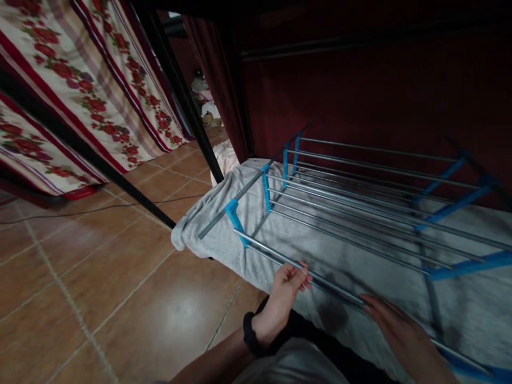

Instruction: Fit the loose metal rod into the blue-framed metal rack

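Note:
A metal drying rack (pixel 360 202) with silver rods and blue plastic joints lies flat on a grey blanket (pixel 224 234) spread over a low bed. My left hand (pixel 286 296), a black band on its wrist, is closed around the rack's nearest rod. My right hand (pixel 396 325) reaches along the same rod further right, fingers stretched out and touching it.
Brown tiled floor (pixel 100 277) fills the left. Black bed-frame poles (pixel 180 90) slant across it, with a floral curtain (pixel 80 74) behind. A thin black cable (pixel 80 212) runs over the tiles. Dark red fabric (pixel 380 90) hangs behind the rack.

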The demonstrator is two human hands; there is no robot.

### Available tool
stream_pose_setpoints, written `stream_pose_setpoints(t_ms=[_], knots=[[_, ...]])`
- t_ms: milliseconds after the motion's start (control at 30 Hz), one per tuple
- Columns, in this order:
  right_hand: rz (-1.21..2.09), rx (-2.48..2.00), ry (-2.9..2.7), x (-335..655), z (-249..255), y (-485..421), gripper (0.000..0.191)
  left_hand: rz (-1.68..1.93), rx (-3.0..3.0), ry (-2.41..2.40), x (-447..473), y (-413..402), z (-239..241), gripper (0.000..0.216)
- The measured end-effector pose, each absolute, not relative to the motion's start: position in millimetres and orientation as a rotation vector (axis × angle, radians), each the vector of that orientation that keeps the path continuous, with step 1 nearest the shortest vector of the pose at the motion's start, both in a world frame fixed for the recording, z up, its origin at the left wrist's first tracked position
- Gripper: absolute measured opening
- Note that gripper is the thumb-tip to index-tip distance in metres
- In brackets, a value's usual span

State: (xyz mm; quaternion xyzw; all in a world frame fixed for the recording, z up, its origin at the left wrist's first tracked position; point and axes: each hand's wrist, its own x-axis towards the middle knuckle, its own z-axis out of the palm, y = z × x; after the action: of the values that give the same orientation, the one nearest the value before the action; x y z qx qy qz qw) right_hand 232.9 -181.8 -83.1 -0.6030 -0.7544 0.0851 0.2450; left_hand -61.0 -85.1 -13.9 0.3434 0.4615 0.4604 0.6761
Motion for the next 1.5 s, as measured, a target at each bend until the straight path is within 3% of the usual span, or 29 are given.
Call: stream_pose_setpoints(t_ms=[567, 967, 1133, 1333, 1500], knots=[[0.314, -1.639, -2.065, 243.2, -93.9, -179.1, 0.035, 1.027, 0.772, 1.005, -63.3, -83.3, -27.2, 0.062], [0.303, -1.651, -2.058, 247.6, -87.6, -177.2, 0.034, 1.536, 0.682, 1.173, -146.0, -17.8, -12.7, 0.050], [0.158, -1.689, -2.021, 183.5, -53.8, -150.2, 0.042, 1.460, 0.733, 1.144, -143.1, -20.0, -21.4, 0.051], [0.396, -1.713, -2.326, 58.8, 5.8, -76.6, 0.049, 1.436, 0.842, 1.184, -145.3, -18.8, -25.5, 0.050], [0.593, -1.691, -2.465, 27.0, 17.4, -46.9, 0.054, 1.509, 1.036, 1.286, -164.3, -14.8, -39.4, 0.049]])
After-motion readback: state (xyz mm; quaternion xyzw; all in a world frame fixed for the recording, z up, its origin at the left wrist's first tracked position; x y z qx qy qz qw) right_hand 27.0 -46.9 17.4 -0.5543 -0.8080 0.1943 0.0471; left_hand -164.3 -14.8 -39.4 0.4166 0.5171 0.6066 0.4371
